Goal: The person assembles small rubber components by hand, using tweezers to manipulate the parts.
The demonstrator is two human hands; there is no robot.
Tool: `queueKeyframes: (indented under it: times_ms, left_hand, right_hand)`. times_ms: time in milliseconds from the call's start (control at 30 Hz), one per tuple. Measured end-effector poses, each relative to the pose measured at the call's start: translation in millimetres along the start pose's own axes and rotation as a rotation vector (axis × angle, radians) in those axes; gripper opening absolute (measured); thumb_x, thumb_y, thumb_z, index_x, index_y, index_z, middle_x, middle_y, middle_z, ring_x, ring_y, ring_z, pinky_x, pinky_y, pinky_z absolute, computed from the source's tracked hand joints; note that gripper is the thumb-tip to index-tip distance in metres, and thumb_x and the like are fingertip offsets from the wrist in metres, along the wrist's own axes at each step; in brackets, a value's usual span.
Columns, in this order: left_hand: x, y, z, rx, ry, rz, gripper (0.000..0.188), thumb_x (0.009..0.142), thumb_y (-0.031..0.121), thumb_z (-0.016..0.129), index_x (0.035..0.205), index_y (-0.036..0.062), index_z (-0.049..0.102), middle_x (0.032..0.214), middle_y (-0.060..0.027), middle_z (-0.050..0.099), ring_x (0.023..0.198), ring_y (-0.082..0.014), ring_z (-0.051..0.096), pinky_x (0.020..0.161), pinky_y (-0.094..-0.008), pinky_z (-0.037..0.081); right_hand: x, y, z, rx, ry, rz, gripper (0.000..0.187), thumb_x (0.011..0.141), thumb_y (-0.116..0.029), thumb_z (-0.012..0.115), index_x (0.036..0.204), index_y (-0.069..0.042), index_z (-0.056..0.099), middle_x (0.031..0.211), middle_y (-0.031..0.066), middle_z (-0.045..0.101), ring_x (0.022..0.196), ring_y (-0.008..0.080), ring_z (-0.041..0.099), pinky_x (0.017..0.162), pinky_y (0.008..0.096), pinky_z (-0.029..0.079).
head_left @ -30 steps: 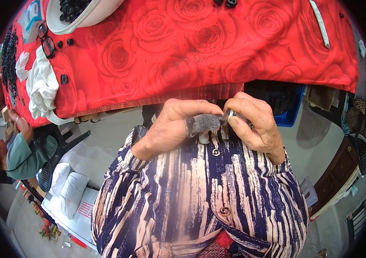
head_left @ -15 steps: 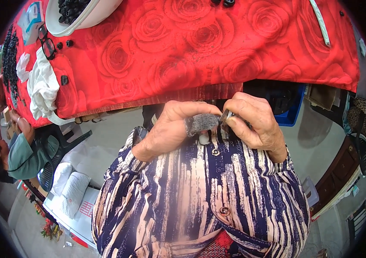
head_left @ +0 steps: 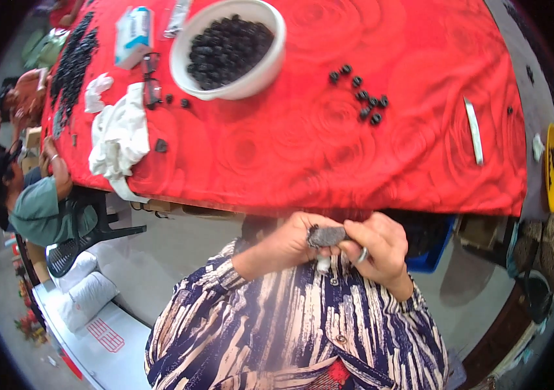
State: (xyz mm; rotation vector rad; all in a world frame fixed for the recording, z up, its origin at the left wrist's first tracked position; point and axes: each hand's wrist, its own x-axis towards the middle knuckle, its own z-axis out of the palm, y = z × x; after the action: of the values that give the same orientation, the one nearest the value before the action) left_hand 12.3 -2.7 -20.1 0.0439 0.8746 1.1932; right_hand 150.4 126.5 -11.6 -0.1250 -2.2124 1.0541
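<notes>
My left hand [head_left: 285, 246] and my right hand [head_left: 381, 247] meet in front of my striped shirt, just below the table's near edge. A grey knit finger cover [head_left: 326, 236] sits on a finger of my left hand, and a white wrap [head_left: 322, 263] shows below it. My left fingers are bent together; anything in them is hidden. My right thumb and fingertips pinch close at the end of the grey cover. A silvery band [head_left: 363, 255] shows at the right fingers. Whatever small thing lies between the two hands is too hidden to make out.
On the red rose-patterned cloth [head_left: 244, 153] stand a white bowl [head_left: 270, 62] of small black round pieces and several loose black pieces [head_left: 372, 102]. White cloth [head_left: 119, 140], glasses [head_left: 152, 88], a box [head_left: 134, 39] and a pale strip [head_left: 474, 132] lie around. People sit at the left.
The view has tilted up, showing more of the table, bowl and loose black pieces. My right fingers have closed in on the grey finger cover, and the metal glint between the fingertips is hidden.
</notes>
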Motion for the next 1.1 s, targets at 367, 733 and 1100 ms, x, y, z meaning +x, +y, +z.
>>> queueKeyframes:
  times_ms: [367,733,1100]
  left_hand:
    - [-32.6,76.6,10.4,0.463,0.326,0.639,0.015,0.082,0.001,0.062,0.096,-0.0012,0.065,0.088,-0.0080,0.066,0.071,-0.0116,0.063,0.057,-0.0224,0.051]
    - [-10.5,215.2,-47.2,1.494,1.122,1.179,0.029,0.075,0.002,0.067,0.104,0.0031,0.065,0.082,-0.0075,0.065,0.073,-0.0163,0.062,0.062,-0.0297,0.048]
    - [86.2,136.0,-8.5,1.571,0.489,1.198,0.022,0.078,0.014,0.066,0.097,0.0051,0.062,0.083,-0.0132,0.059,0.076,-0.0299,0.060,0.065,-0.0398,0.047]
  right_hand:
    - [-1.1,-6.1,0.7,-0.035,0.104,-0.047,0.021,0.064,0.004,0.071,0.079,-0.001,0.057,0.061,0.0061,0.050,0.047,0.0196,0.046,0.043,0.0303,0.036]
    - [-13.3,-0.6,1.0,-0.042,0.171,0.163,0.012,0.073,0.004,0.065,0.081,-0.001,0.058,0.061,0.0082,0.051,0.048,0.0188,0.048,0.045,0.0281,0.036]
    - [-10.9,0.4,-2.8,-0.077,0.171,0.287,0.018,0.067,0.005,0.068,0.078,-0.002,0.058,0.060,0.0098,0.050,0.051,0.0233,0.051,0.047,0.0318,0.039]
